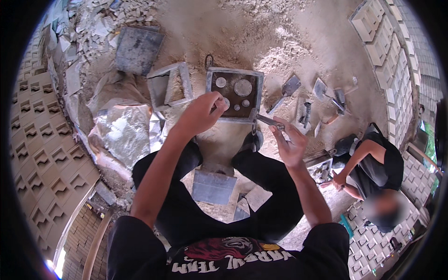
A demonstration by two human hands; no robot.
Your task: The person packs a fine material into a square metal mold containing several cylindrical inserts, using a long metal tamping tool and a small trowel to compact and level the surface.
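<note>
A square metal-rimmed moulding frame lies on the ground ahead of me, filled with dark packed sand. Set into its surface are several pale round discs, the largest disc at the upper right. My left hand reaches over the frame's left edge, fingers closed in a pinch around another pale disc. By the frame's lower right corner, my right hand grips a narrow metal tool. The tool's flat end points at that corner; whether it touches the rim I cannot tell.
An empty-centred frame and a dark slab lie to the left, near a pale powdery heap. Right of the moulding frame are a flat trowel and other hand tools. Another person crouches at the right. A grey block sits between my legs.
</note>
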